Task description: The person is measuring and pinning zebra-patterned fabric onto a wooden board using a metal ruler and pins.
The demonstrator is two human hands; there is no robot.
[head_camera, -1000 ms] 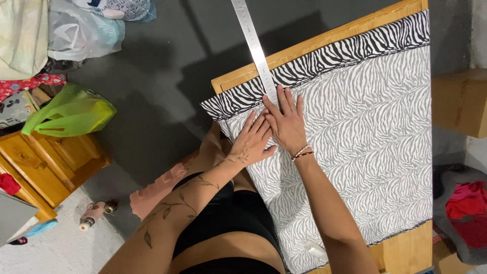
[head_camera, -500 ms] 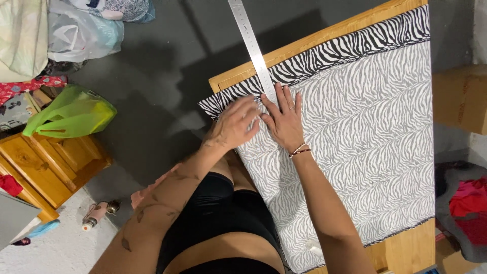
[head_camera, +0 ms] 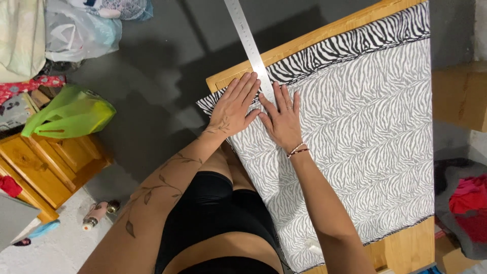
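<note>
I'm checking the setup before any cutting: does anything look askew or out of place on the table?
Mostly tidy. The zebra-print fabric lies flat under the left hand and right hand. The metal ruler sticks out well past the wooden table edge, over the floor. The fabric's near-left corner also overhangs the table.

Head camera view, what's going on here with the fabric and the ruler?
A person is pressing both hands flat on a zebra-print fabric spread over a wooden table. The left hand lies near the fabric's corner; the right hand lies beside it. A long metal ruler runs from between the hands out past the table edge. Neither hand grips anything.
</note>
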